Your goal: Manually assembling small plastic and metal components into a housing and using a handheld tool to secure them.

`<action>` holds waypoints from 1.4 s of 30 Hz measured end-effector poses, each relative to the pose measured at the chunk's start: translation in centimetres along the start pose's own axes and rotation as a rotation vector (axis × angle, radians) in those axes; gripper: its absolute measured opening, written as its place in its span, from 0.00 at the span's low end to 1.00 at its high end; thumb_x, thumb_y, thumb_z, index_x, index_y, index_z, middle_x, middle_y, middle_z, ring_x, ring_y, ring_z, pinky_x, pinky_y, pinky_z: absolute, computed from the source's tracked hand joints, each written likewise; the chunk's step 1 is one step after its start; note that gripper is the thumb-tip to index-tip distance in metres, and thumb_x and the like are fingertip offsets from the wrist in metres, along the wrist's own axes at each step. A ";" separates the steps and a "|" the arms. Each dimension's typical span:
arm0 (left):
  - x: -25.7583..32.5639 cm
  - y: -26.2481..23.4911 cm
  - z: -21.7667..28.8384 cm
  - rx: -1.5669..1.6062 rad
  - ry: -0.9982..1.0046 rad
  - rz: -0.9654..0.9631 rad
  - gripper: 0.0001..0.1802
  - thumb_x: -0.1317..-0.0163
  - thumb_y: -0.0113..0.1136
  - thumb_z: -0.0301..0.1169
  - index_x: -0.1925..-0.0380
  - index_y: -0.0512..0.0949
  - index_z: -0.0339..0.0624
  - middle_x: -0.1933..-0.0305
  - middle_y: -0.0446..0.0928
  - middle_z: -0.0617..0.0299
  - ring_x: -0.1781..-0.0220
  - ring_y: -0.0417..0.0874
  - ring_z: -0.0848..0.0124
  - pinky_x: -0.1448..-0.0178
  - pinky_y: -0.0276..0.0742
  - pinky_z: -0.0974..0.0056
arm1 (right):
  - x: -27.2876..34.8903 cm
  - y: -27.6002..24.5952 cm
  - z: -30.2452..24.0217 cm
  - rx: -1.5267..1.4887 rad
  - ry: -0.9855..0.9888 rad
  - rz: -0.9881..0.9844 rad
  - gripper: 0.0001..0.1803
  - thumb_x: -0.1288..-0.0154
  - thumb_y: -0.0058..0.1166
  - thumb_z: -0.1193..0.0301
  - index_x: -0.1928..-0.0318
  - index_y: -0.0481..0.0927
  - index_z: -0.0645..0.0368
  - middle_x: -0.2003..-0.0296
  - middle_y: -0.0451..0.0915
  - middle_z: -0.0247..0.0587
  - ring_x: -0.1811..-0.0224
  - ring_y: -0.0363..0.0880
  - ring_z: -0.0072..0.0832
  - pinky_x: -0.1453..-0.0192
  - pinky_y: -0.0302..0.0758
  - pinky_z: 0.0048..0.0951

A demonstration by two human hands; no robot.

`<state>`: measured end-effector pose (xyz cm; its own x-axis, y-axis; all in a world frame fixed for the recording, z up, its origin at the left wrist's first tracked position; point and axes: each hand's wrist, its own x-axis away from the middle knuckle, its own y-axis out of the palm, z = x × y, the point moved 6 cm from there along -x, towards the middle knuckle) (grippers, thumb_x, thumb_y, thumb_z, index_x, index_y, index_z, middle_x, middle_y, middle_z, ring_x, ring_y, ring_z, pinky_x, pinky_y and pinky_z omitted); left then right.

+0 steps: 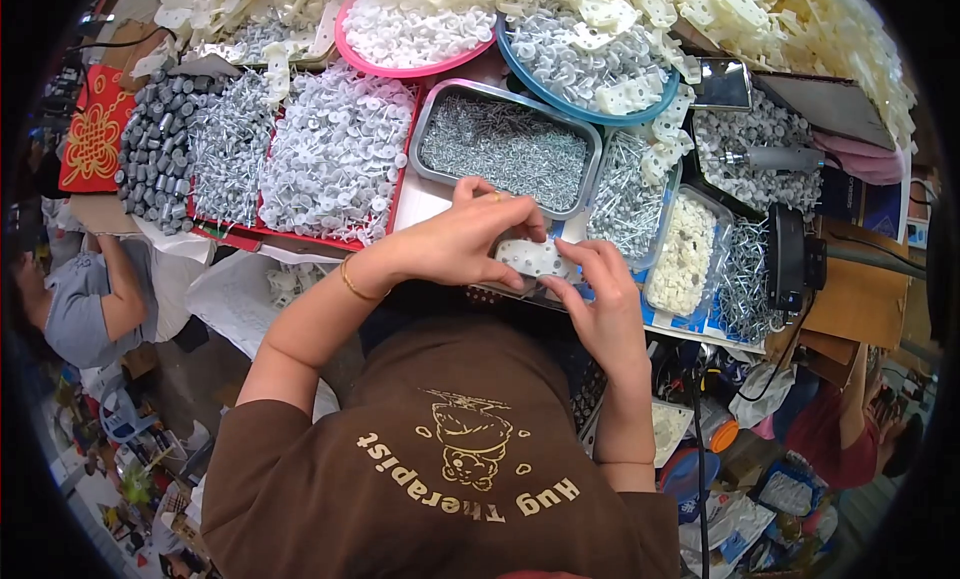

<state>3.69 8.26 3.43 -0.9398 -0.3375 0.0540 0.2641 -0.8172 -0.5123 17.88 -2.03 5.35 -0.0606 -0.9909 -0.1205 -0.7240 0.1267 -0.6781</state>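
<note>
A small white plastic plate with rounded ends and several holes (528, 258) is held over the table's near edge, in front of my body. My left hand (470, 237) curves around its left end, thumb on the near side and fingers on the far side. At the right end, the thumb and index finger of my right hand (603, 291) pinch it. Whether a smaller part sits between these fingertips is too small to tell. Just beyond my hands lies a metal tray (417, 144) full of small screws.
White plastic pieces fill a pink basin (345, 49); clear-capped parts fill a blue basin (520, 74). Left are grey cylindrical caps (155, 144) and heaped nails (232, 144). Right are a tub of cream pieces (683, 254), long screws (750, 279) and a power screwdriver (775, 158). People sit at both sides.
</note>
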 end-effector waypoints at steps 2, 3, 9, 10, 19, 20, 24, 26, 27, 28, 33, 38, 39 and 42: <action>0.8 0.2 -0.7 0.064 -0.072 0.051 0.29 0.46 0.76 0.41 0.47 0.74 0.50 0.52 0.80 0.71 0.42 0.78 0.71 0.27 0.44 0.49 | -0.2 0.1 0.2 -0.003 0.023 0.012 0.20 0.42 0.69 0.72 0.49 0.82 0.61 0.58 0.79 0.45 0.60 0.80 0.40 0.57 0.77 0.34; 1.0 0.2 -0.7 0.039 -0.105 0.087 0.29 0.46 0.75 0.43 0.47 0.76 0.50 0.51 0.80 0.70 0.41 0.78 0.72 0.26 0.43 0.48 | -0.3 0.2 0.2 -0.001 0.025 0.010 0.20 0.42 0.69 0.72 0.49 0.82 0.61 0.59 0.79 0.44 0.60 0.80 0.39 0.58 0.77 0.34; 2.8 1.0 0.9 -0.315 0.056 0.387 0.28 0.47 0.73 0.40 0.46 0.77 0.46 0.50 0.83 0.65 0.43 0.81 0.67 0.27 0.52 0.45 | -0.9 0.1 0.4 -0.009 -0.008 -0.011 0.19 0.43 0.70 0.71 0.51 0.82 0.62 0.61 0.78 0.43 0.64 0.78 0.36 0.62 0.76 0.32; 3.1 1.1 1.0 -0.354 0.099 0.430 0.28 0.48 0.73 0.36 0.46 0.77 0.45 0.50 0.83 0.64 0.43 0.81 0.66 0.28 0.55 0.46 | -1.0 0.0 0.4 -0.032 0.000 -0.022 0.19 0.43 0.70 0.71 0.51 0.82 0.62 0.62 0.78 0.43 0.66 0.77 0.34 0.63 0.75 0.31; 3.1 2.2 1.4 -0.455 0.151 0.430 0.29 0.52 0.70 0.27 0.47 0.77 0.39 0.47 0.83 0.59 0.42 0.83 0.66 0.24 0.59 0.43 | -0.8 0.4 1.2 -0.185 0.125 0.008 0.20 0.47 0.73 0.70 0.54 0.83 0.62 0.66 0.74 0.38 0.70 0.70 0.27 0.65 0.71 0.29; 3.4 2.7 1.1 -0.450 0.165 0.505 0.29 0.53 0.70 0.27 0.47 0.77 0.38 0.48 0.83 0.59 0.43 0.83 0.65 0.24 0.59 0.43 | -0.7 0.6 1.2 -0.186 0.123 0.009 0.20 0.47 0.73 0.70 0.54 0.83 0.62 0.66 0.74 0.38 0.70 0.70 0.27 0.65 0.71 0.29; 3.4 2.6 1.2 -0.457 0.167 0.548 0.28 0.53 0.70 0.27 0.48 0.78 0.37 0.50 0.83 0.57 0.46 0.85 0.64 0.25 0.62 0.42 | 0.9 -0.3 -0.5 0.032 -0.011 0.185 0.19 0.48 0.74 0.71 0.55 0.84 0.60 0.68 0.74 0.37 0.70 0.72 0.30 0.64 0.71 0.29; 3.5 2.1 1.0 -0.452 0.189 0.512 0.28 0.54 0.70 0.27 0.48 0.78 0.37 0.50 0.84 0.57 0.46 0.85 0.64 0.26 0.62 0.42 | 2.6 -0.3 -1.4 0.101 -0.039 0.211 0.19 0.48 0.74 0.71 0.55 0.84 0.60 0.68 0.76 0.37 0.70 0.73 0.32 0.64 0.71 0.30; 3.5 2.1 0.9 -0.448 0.210 0.476 0.28 0.54 0.70 0.26 0.49 0.78 0.36 0.50 0.84 0.56 0.46 0.85 0.64 0.26 0.63 0.43 | 3.4 0.6 -1.5 0.116 -0.041 0.166 0.19 0.49 0.74 0.71 0.56 0.84 0.60 0.67 0.78 0.39 0.70 0.74 0.34 0.64 0.73 0.31; 3.4 2.4 0.9 -0.443 0.210 0.475 0.28 0.54 0.70 0.26 0.49 0.78 0.36 0.50 0.84 0.56 0.46 0.85 0.64 0.26 0.63 0.43 | 4.0 1.4 -1.5 0.131 -0.041 0.121 0.19 0.49 0.75 0.72 0.56 0.83 0.61 0.66 0.80 0.41 0.70 0.76 0.37 0.63 0.74 0.32; 3.5 2.2 0.4 -0.330 0.166 0.485 0.25 0.50 0.71 0.29 0.49 0.79 0.42 0.50 0.84 0.60 0.44 0.84 0.63 0.25 0.58 0.42 | 5.1 3.4 -0.2 -0.003 0.003 0.170 0.25 0.49 0.75 0.73 0.51 0.79 0.62 0.62 0.83 0.46 0.64 0.81 0.41 0.58 0.79 0.37; 2.3 1.0 -0.3 -0.160 -0.057 0.371 0.20 0.44 0.75 0.36 0.53 0.81 0.46 0.45 0.85 0.67 0.41 0.80 0.70 0.29 0.53 0.53 | 5.1 3.4 1.8 0.038 -0.052 0.153 0.21 0.50 0.74 0.75 0.55 0.81 0.62 0.64 0.83 0.45 0.63 0.82 0.40 0.59 0.79 0.36; 2.2 1.2 -1.0 -0.046 -0.121 0.356 0.17 0.44 0.75 0.37 0.57 0.81 0.46 0.46 0.85 0.68 0.43 0.80 0.72 0.33 0.52 0.57 | 4.7 3.4 1.2 0.025 -0.106 0.181 0.19 0.50 0.74 0.75 0.57 0.81 0.62 0.67 0.82 0.44 0.66 0.81 0.40 0.61 0.79 0.37; 1.8 0.6 0.0 -0.108 -0.121 0.385 0.17 0.46 0.76 0.38 0.62 0.79 0.45 0.48 0.85 0.67 0.45 0.79 0.71 0.36 0.53 0.57 | 4.2 4.7 0.7 0.053 -0.135 0.192 0.14 0.49 0.72 0.74 0.63 0.81 0.62 0.71 0.82 0.41 0.69 0.81 0.39 0.64 0.78 0.36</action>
<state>2.18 7.17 3.27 -0.7430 -0.6664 -0.0615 0.5604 -0.5693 -0.6015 14.69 -5.57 1.19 -0.0992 -0.9336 -0.3444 -0.6710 0.3183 -0.6697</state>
